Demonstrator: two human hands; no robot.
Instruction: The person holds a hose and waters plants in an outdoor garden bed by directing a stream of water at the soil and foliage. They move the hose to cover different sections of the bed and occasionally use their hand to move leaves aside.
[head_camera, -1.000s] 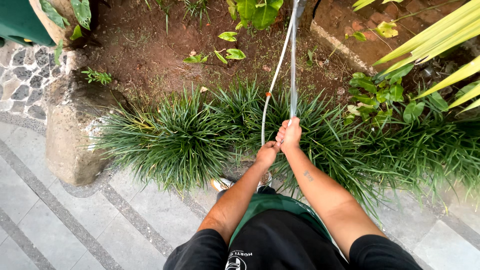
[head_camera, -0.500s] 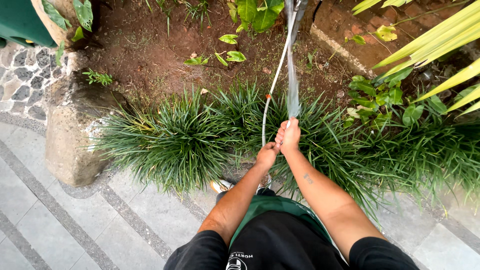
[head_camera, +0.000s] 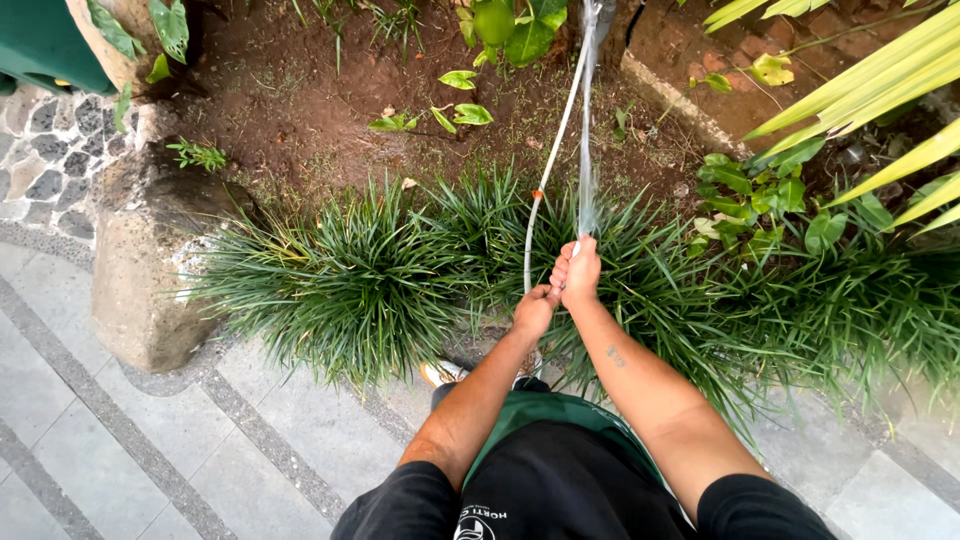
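White hose (head_camera: 548, 165) showing an orange band. Grass clumps (head_camera: 340, 280) showing dark green; palm fronds (head_camera: 870, 90) glowing yellow-green. Soil (head_camera: 290, 110) looking reddish-brown. Paving (head_camera: 120, 440) running pale grey with darker grey stripes. Apron (head_camera: 545, 410) showing green over black clothing.

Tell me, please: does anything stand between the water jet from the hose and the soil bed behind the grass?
Nothing visible does. The right hand and left hand grip the hose; the water jet passes above the grass clumps toward the soil bed, untouched by leaves.

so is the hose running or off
Running. A stream of water shoots from the right hand over the grassy plants toward the soil; the left hand grips the hose.
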